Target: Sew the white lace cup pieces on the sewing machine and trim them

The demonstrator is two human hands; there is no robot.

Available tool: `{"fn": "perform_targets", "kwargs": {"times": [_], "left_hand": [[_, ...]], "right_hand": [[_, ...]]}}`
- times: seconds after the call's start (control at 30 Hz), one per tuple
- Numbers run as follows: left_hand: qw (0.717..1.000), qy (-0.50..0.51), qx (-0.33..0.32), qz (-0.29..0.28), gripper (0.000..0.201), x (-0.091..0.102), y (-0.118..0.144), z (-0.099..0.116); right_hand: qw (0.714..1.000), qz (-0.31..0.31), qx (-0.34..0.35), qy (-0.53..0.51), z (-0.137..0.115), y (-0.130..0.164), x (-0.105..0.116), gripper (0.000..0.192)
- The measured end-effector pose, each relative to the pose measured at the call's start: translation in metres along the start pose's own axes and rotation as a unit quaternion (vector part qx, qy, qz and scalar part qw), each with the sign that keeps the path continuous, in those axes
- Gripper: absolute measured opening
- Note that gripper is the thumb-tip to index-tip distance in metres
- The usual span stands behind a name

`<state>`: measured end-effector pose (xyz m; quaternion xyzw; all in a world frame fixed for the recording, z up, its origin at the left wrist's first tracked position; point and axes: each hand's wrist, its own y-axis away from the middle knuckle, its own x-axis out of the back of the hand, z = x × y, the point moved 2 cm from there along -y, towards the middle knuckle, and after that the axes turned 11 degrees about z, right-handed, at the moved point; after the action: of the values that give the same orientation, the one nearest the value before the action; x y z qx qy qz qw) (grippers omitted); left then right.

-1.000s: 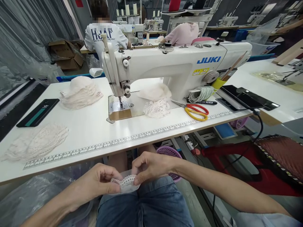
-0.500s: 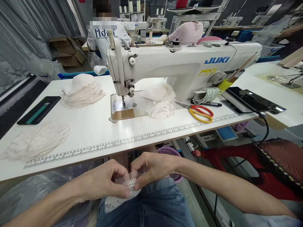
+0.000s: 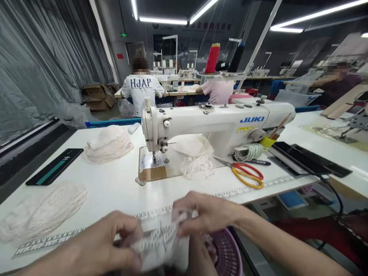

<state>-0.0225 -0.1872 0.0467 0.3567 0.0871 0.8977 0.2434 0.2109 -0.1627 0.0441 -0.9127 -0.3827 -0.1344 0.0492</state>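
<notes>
A white piece of lace fabric (image 3: pixel 161 243) is stretched between my two hands near the table's front edge, blurred by motion. My left hand (image 3: pixel 112 245) pinches its left end between thumb and fingers. At the other end, my right hand (image 3: pixel 195 214) grips the lace between thumb and forefinger. Beyond them stands a white sewing machine (image 3: pixel 186 122) with its needle over a metal plate. Beside the machine's arm lies a crumpled pale lace piece (image 3: pixel 197 166). Red and yellow handled scissors (image 3: pixel 247 174) rest to the right of it.
Two stacks of pale fabric pieces, one farther (image 3: pixel 107 143) and one nearer (image 3: pixel 46 211), lie left, with a black phone (image 3: pixel 54 166) between. A printed ruler strip (image 3: pixel 155 214) follows the front edge. A purple basket (image 3: pixel 230 253) stands below. Coiled cord (image 3: pixel 247 152) sits by the machine. Other people sit behind.
Both hands have risen from the lap towards the table edge with the lace, and have spread farther apart, stretching it. The view has tilted up, showing more of the room.
</notes>
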Motion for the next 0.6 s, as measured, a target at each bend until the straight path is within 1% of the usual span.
{"fn": "perform_targets", "kwargs": {"times": [0.03,0.07,0.1,0.13,0.17,0.2,0.23,0.27,0.3,0.33,0.37,0.4,0.43,0.47,0.5,0.53,0.6], "left_hand": [[0.998,-0.011,-0.049,0.036,0.021,0.008,-0.014,0.008],[0.992,-0.022,-0.106,0.068,0.019,0.014,-0.029,0.015],[0.980,-0.027,-0.169,0.102,0.014,0.019,-0.044,0.021],[0.961,-0.034,-0.238,0.136,0.010,0.021,-0.060,0.024],[0.937,-0.045,-0.296,0.177,0.008,0.021,-0.075,0.025],[0.909,-0.064,-0.348,0.222,0.012,0.018,-0.090,0.023],[0.878,-0.080,-0.389,0.269,0.019,0.015,-0.103,0.018],[0.864,-0.083,-0.405,0.286,0.023,0.009,-0.116,0.011],[0.856,-0.084,-0.415,0.296,0.025,0.004,-0.126,0.003],[0.851,-0.083,-0.420,0.305,0.025,-0.001,-0.134,-0.006],[0.849,-0.082,-0.421,0.307,0.025,-0.005,-0.140,-0.013],[0.847,-0.082,-0.424,0.310,0.025,-0.007,-0.143,-0.019],[0.846,-0.083,-0.426,0.312,0.026,-0.008,-0.145,-0.024],[0.844,-0.085,-0.429,0.311,0.026,-0.008,-0.145,-0.026],[0.842,-0.088,-0.433,0.310,0.027,-0.006,-0.145,-0.027],[0.840,-0.093,-0.436,0.309,0.027,-0.005,-0.143,-0.027],[0.835,-0.109,-0.446,0.304,0.028,-0.001,-0.140,-0.025]], "right_hand": [[0.996,0.047,0.016,0.073,-0.017,-0.003,0.018,0.014],[0.983,0.096,0.035,0.152,-0.032,-0.006,0.035,0.013],[0.963,0.139,0.055,0.222,-0.045,-0.008,0.047,0.012],[0.939,0.169,0.075,0.290,-0.054,-0.010,0.057,0.010],[0.916,0.183,0.091,0.346,-0.058,-0.011,0.063,0.009],[0.900,0.171,0.100,0.387,-0.057,-0.014,0.065,0.007],[0.895,0.135,0.099,0.413,-0.052,-0.017,0.066,0.007],[0.901,0.081,0.086,0.417,-0.043,-0.021,0.065,0.009],[0.913,0.022,0.068,0.403,-0.032,-0.027,0.063,0.013],[0.925,-0.021,0.052,0.376,-0.021,-0.034,0.061,0.016],[0.936,-0.036,0.045,0.346,-0.010,-0.042,0.060,0.019],[0.944,-0.019,0.049,0.325,0.000,-0.051,0.059,0.019],[0.946,0.020,0.064,0.316,0.008,-0.061,0.059,0.017],[0.942,0.061,0.082,0.320,0.015,-0.070,0.058,0.015],[0.933,0.096,0.097,0.333,0.021,-0.078,0.057,0.012],[0.922,0.115,0.104,0.354,0.027,-0.084,0.055,0.010],[0.899,0.121,0.103,0.408,0.036,-0.092,0.049,0.007]]}}
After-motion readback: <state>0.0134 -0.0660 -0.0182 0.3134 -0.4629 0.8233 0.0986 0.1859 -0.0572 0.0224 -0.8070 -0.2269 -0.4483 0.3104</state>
